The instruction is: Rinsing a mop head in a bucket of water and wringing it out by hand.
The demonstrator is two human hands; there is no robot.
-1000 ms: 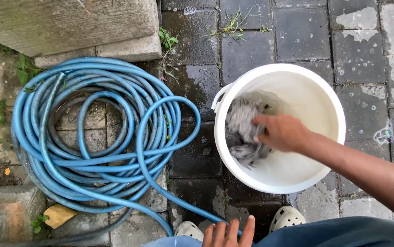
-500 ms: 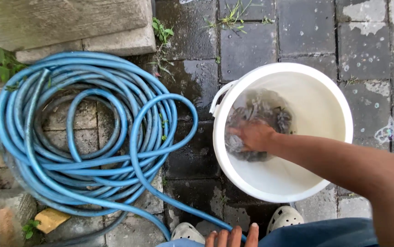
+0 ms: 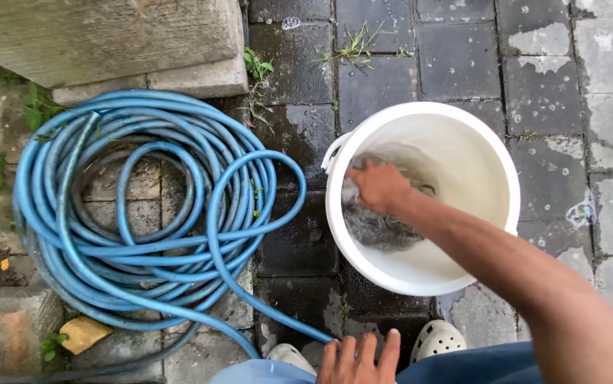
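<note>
A white plastic bucket (image 3: 488, 153) stands on wet paving stones right of centre. Inside it lies a grey wet cloth (image 3: 377, 229) in water. My right hand (image 3: 377, 186) reaches down into the bucket from the lower right and presses on the cloth near the bucket's left wall, fingers closed around part of it. My left hand (image 3: 357, 358) rests at the bottom edge on my knee, fingers spread, holding nothing.
A coiled blue hose (image 3: 143, 213) lies left of the bucket, one end running toward my feet. A concrete step (image 3: 107, 43) sits at the top left. My white clogs (image 3: 438, 340) show below the bucket. Wet dark paving (image 3: 569, 85) surrounds the bucket.
My right hand has shifted left inside the bucket and pushed the cloth toward the left wall. The view has moved slightly; the left hand stays on the knee.
</note>
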